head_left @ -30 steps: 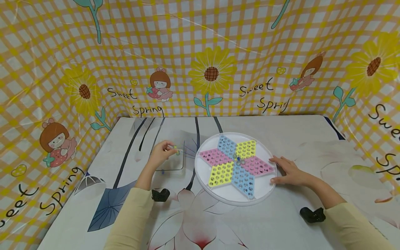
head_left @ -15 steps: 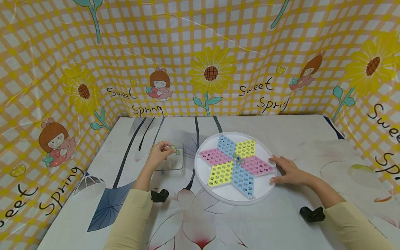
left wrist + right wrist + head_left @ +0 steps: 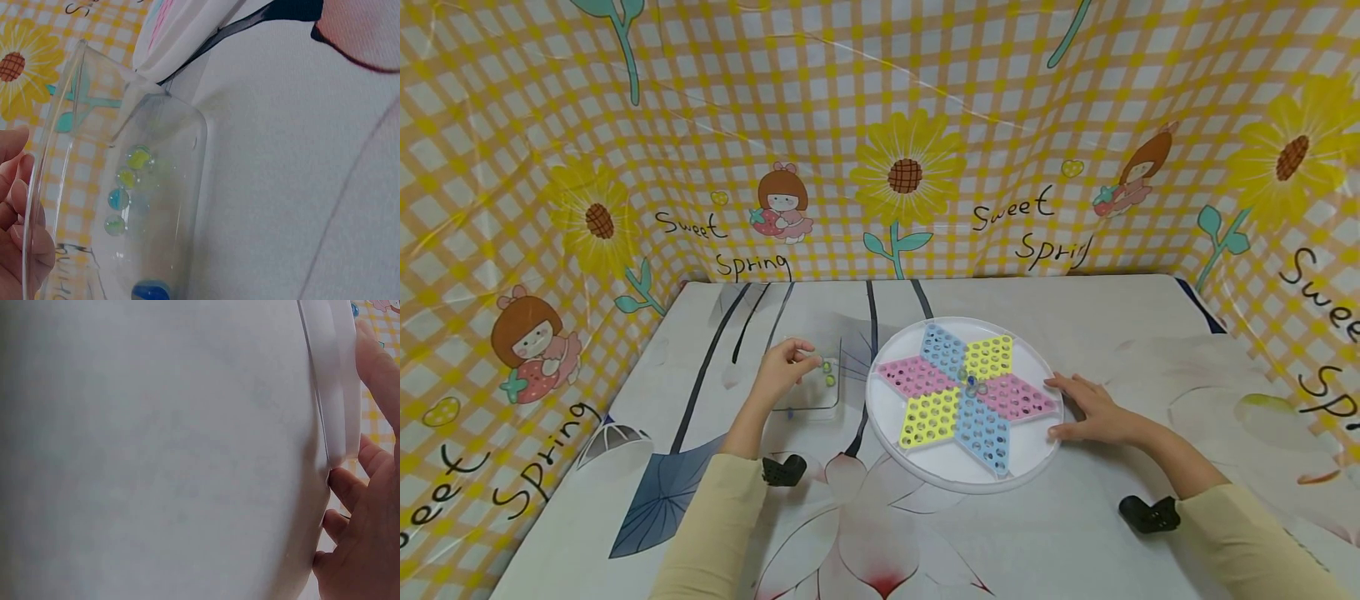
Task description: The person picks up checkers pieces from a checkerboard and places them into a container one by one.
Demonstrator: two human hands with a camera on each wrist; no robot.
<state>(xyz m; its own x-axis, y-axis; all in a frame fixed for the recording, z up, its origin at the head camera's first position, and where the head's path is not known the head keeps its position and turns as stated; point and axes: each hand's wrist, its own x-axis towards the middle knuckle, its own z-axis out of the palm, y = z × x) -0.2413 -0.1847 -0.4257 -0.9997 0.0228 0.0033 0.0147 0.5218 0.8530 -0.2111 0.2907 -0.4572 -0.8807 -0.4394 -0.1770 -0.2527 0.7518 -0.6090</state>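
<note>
My left hand is over a clear plastic box, with its fingers curled and the thumb near the fingertips. I cannot tell whether a marble is between them. In the left wrist view several yellow-green and blue marbles lie in the box, and a larger-looking blue marble shows at the bottom. On the right, my right hand rests at the rim of a round white Chinese checkers board, thumb and fingers spread along the edge. Several glass marbles sit at the board's centre.
The board's star has pink, yellow and blue points full of holes. A white cloth with printed flowers covers the table. Behind it hangs a yellow checked curtain. Black wrist devices sit below both hands.
The left hand has drawn back slightly to the left, and two yellow-green marbles in the box now show clear of its fingertips. The right hand and the board stay in place.
</note>
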